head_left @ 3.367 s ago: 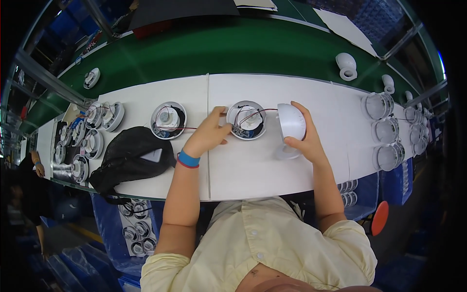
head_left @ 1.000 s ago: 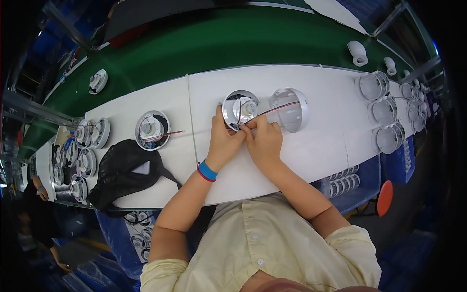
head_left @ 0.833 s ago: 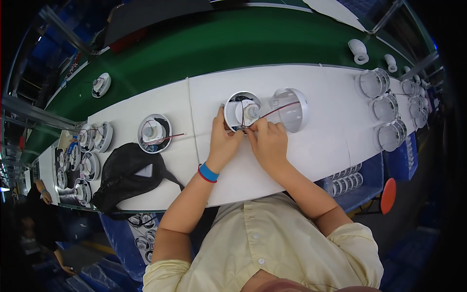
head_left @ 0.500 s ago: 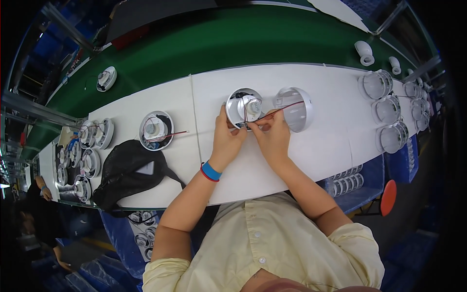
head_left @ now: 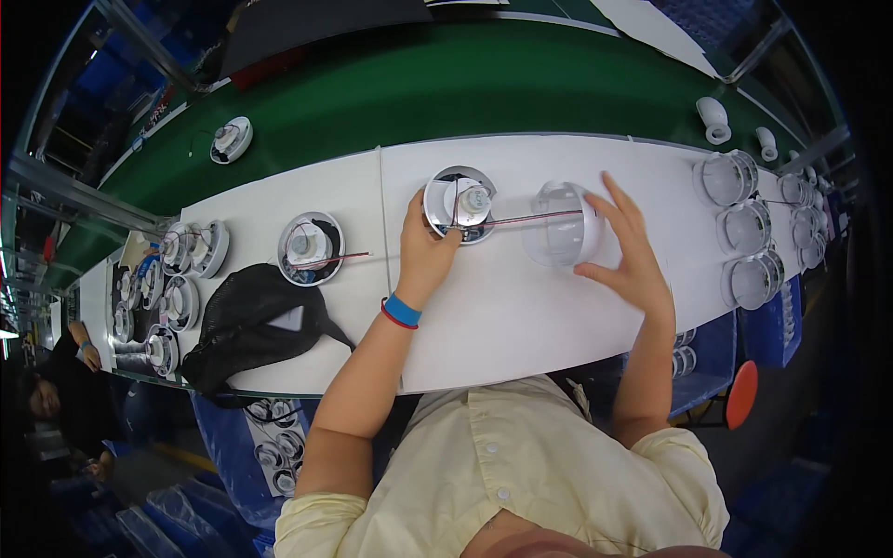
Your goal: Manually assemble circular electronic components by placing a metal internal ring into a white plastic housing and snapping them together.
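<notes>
Nearest, blue bins (head_left: 714,349) sit below the white surface (head_left: 502,321). Midway along, the left hand (head_left: 428,262) grips a wired round housing (head_left: 450,198) by its rim; the right hand (head_left: 640,265) spreads wide beside a clear dome (head_left: 555,244), contact unclear. Beyond runs a green strip (head_left: 372,98), then a black panel (head_left: 326,33).

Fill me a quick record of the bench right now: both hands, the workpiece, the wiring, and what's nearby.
Left hand: gripping the round white housing by its near left edge
Right hand: open beside the hollow white cover; contact unclear
Wires: red and dark, stretching from housing to cover
Left side: second housing, black bag
Right side: clear round parts in rows
</notes>
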The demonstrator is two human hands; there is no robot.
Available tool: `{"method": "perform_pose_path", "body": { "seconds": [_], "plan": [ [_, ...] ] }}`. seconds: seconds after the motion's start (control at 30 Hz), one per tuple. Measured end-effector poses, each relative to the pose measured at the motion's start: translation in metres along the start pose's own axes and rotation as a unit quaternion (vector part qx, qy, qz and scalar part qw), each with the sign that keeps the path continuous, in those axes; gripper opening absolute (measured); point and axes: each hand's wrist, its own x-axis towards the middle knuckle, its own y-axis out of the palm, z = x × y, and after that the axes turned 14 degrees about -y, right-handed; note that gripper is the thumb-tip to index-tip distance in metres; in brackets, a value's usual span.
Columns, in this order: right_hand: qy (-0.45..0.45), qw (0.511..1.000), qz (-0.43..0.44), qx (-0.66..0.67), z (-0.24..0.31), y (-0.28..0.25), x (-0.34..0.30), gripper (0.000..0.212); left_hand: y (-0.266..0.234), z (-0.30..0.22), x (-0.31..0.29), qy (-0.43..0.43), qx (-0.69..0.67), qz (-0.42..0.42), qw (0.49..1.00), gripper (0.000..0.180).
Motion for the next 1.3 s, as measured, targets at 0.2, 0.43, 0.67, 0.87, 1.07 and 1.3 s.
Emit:
{"method": "perform_pose_path", "body": {
  "seconds": [0.2,0.43,0.67,0.87,1.07,1.3],
  "plan": [
    [0.145,0.875,-0.039,0.459,-0.068,0.070,0.025,0.104,0.011,-0.015,-0.003,-0.113,-0.115,0.037,0.986,0.075],
    [0.164,0.904,-0.190,0.346,0.023,0.114,0.050,0.100,0.009,-0.017,-0.010,-0.013,-0.172,-0.004,0.985,0.075],
    [0.171,0.936,-0.198,0.236,0.054,0.126,0.053,0.101,0.018,-0.002,-0.007,0.081,-0.083,-0.040,0.992,0.081],
    [0.157,0.933,-0.189,0.261,0.048,0.124,0.053,0.091,0.011,-0.005,-0.010,0.050,-0.083,0.053,0.994,0.086],
    [0.140,0.879,-0.184,0.418,0.058,0.132,0.045,0.080,0.002,-0.034,-0.024,-0.015,-0.264,0.227,0.937,0.068],
    [0.053,0.942,-0.175,0.280,0.065,0.148,0.046,0.076,0.006,-0.043,-0.034,-0.105,-0.364,0.129,0.916,0.070]
  ]
}}
